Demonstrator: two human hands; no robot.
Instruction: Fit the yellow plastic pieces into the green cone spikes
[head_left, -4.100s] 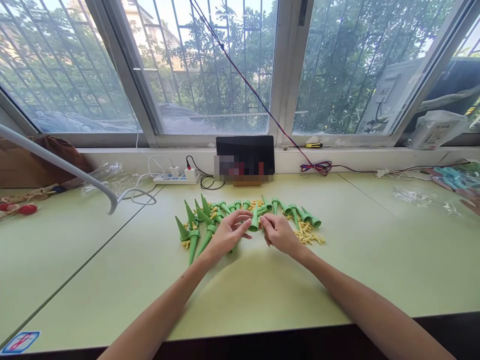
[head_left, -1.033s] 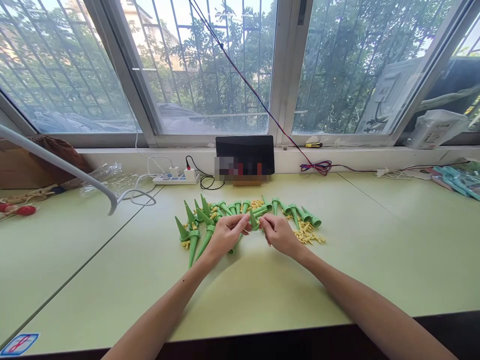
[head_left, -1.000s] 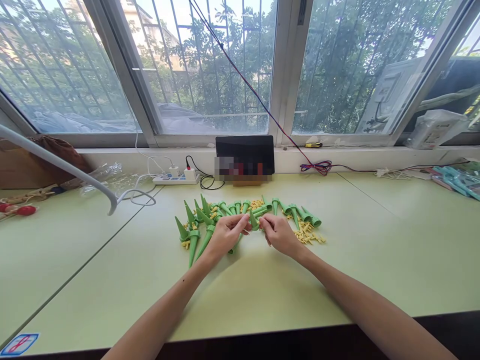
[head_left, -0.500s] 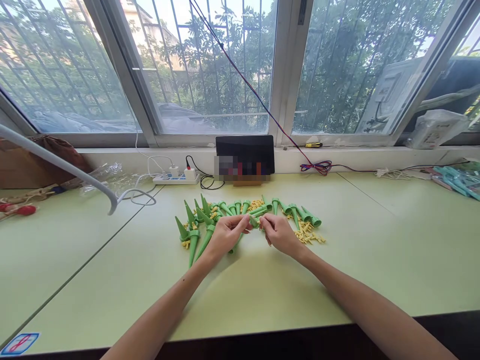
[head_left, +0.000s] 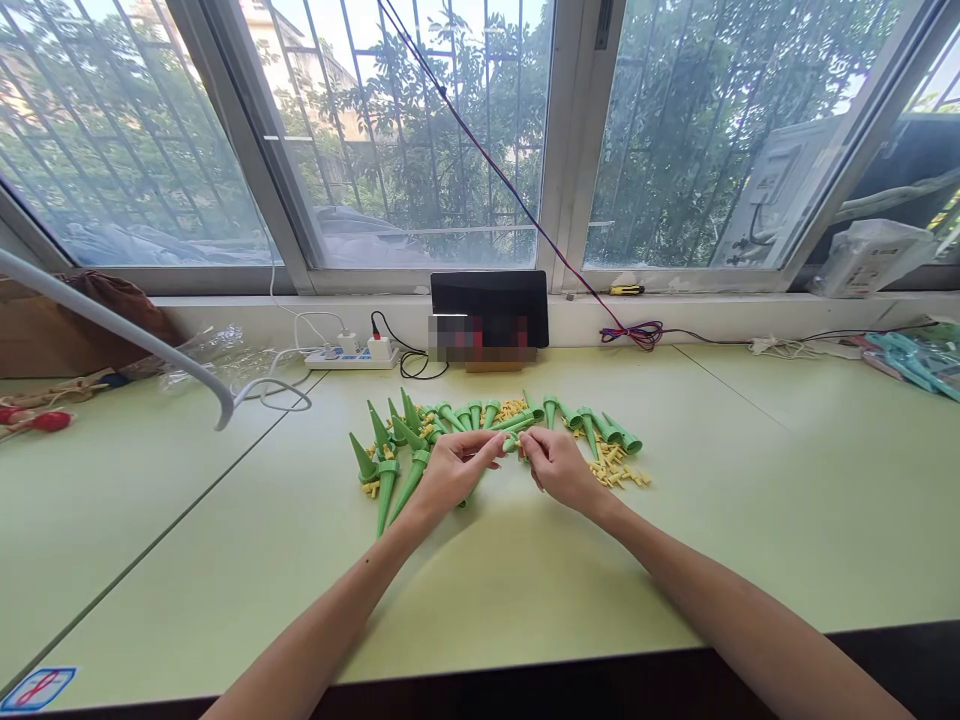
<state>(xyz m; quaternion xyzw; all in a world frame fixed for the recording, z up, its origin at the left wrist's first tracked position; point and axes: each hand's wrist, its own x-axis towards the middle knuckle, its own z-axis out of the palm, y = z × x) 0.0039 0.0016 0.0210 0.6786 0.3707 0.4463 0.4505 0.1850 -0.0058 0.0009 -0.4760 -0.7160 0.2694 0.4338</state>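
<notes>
My left hand (head_left: 459, 466) is closed, its thumb and fingers pinching a green plastic spike (head_left: 511, 443) of which only a short part shows. Facing it, my right hand (head_left: 556, 462) is closed at the fingertips, where a tiny bit of yellow shows against the green part; the fingers hide most of it. To the left, several green spikes (head_left: 386, 490) stand or lie in a group, some with yellow pieces at their collars. More green spikes (head_left: 589, 428) lie beyond and to the right, among small yellow plastic pegs (head_left: 616, 470).
A dark tablet (head_left: 490, 300) leans on a stand by the window. A power strip (head_left: 352, 358) with cables sits at the back left, near a white curved arm (head_left: 150, 335). Bundled wire (head_left: 637, 334) lies at the back right. The pale table (head_left: 555, 590) ends at a near edge.
The green part between my fingertips has turned slightly, showing a rounder end. Both hands stay in nearly the same place.
</notes>
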